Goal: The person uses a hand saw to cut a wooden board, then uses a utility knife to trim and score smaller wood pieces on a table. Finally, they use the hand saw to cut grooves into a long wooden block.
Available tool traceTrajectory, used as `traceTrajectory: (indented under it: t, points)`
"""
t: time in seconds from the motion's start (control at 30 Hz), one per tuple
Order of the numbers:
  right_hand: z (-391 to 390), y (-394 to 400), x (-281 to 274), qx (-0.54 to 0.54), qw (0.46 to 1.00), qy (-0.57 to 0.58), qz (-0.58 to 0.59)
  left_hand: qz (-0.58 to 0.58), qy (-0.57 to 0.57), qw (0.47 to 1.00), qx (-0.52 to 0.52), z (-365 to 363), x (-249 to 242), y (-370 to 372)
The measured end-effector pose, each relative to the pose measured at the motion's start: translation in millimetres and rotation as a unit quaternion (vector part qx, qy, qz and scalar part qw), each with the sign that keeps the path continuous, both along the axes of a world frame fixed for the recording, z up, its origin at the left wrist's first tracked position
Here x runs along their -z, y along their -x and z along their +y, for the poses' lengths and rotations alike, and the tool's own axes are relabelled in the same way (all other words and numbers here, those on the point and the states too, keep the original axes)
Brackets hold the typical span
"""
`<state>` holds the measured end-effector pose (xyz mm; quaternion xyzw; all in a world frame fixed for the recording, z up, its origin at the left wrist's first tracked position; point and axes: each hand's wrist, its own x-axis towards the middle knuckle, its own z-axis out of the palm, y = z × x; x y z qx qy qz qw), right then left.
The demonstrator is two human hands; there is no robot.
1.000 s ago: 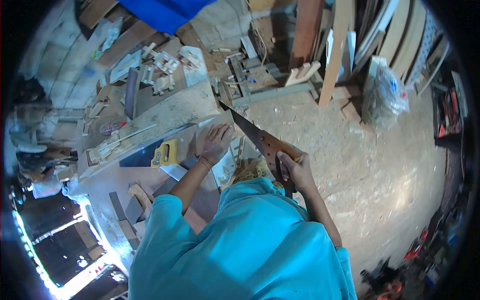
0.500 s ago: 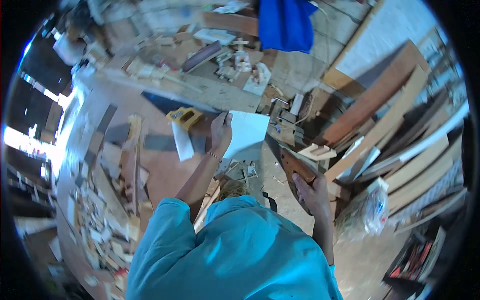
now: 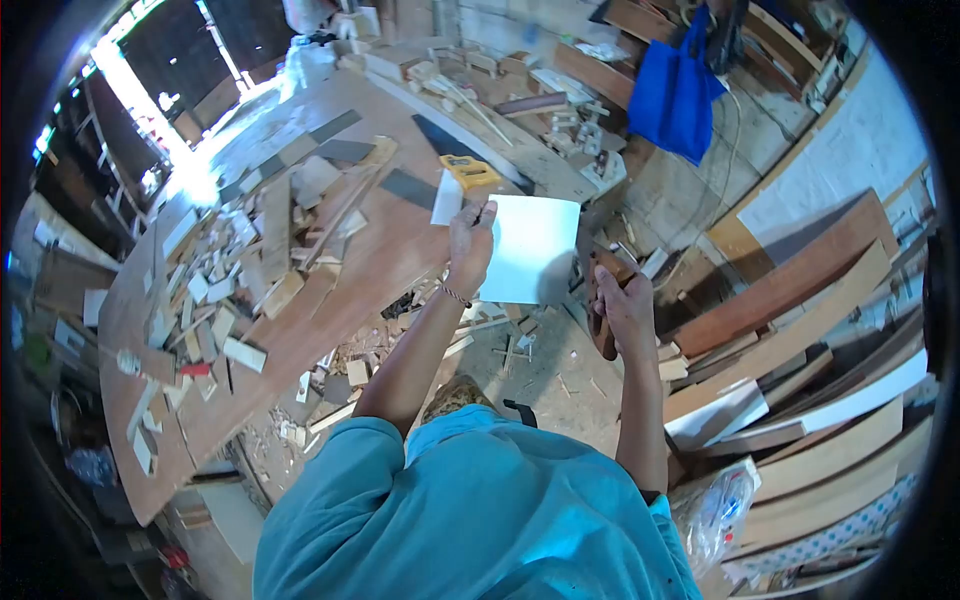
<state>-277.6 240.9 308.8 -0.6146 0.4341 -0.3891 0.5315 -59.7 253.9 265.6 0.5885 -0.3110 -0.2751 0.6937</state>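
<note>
A white rectangular board (image 3: 531, 250) is in my left hand (image 3: 470, 248), gripped at its left edge with the thumb near the top corner. My right hand (image 3: 624, 300) is wrapped round the brown wooden handle of a handsaw (image 3: 601, 334). The saw's blade points away from me beside the board's right edge, dark and partly hard to see. Just beyond my left hand, a second saw with a yellow handle (image 3: 468, 171) lies on the table, next to a small white strip (image 3: 447, 198).
A brown tabletop (image 3: 350, 285) spreads to the left, covered in wood offcuts (image 3: 215, 290). Long planks (image 3: 790, 285) lean at the right, with a clear plastic bag (image 3: 722, 512) near them. A blue bag (image 3: 675, 95) hangs at the back. Scraps litter the floor (image 3: 545, 385).
The view has swung, so the scene sits further right and more tabletop shows at left. My right hand has come up with the handsaw, whose handle is now more upright and closer to the board.
</note>
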Motion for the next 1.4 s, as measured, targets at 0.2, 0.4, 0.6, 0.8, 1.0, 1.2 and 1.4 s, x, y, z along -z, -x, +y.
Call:
traceTrajectory:
  t: [0.2, 0.4, 0.6, 0.8, 1.0, 1.2, 1.4]
  points:
    - [29.9, -4.0, -3.3, 0.005, 0.998, -0.002, -0.061, -0.003, 0.025, 0.998, -0.055, 66.2, -4.7, -13.4]
    - [111.8, -14.7, -24.6, -0.014, 0.995, -0.02, -0.098, 0.089, 0.085, 0.986, -0.11, 168.1, -12.1, -38.0]
    - [230.5, -73.1, -21.9, -0.048, 0.99, -0.003, -0.132, 0.245, 0.12, 0.95, -0.152, 323.1, 10.9, -73.7]
    - [336.4, -150.7, 6.0, -0.232, 0.966, -0.007, -0.114, 0.279, 0.157, 0.905, -0.281, 494.0, 37.2, -83.0]
    - [421.9, -228.9, 45.0, -0.362, 0.924, 0.004, -0.118, 0.318, 0.197, 0.857, -0.356, 588.0, 17.9, -84.5]
    - [459.0, -291.6, 22.2, -0.491, 0.86, -0.038, -0.132, 0.28, 0.23, 0.82, -0.443, 621.4, 11.2, -125.6]
    - [456.8, -378.9, 30.2, -0.557, 0.807, -0.009, -0.194, 0.231, 0.276, 0.827, -0.432, 633.6, -16.6, -175.8]
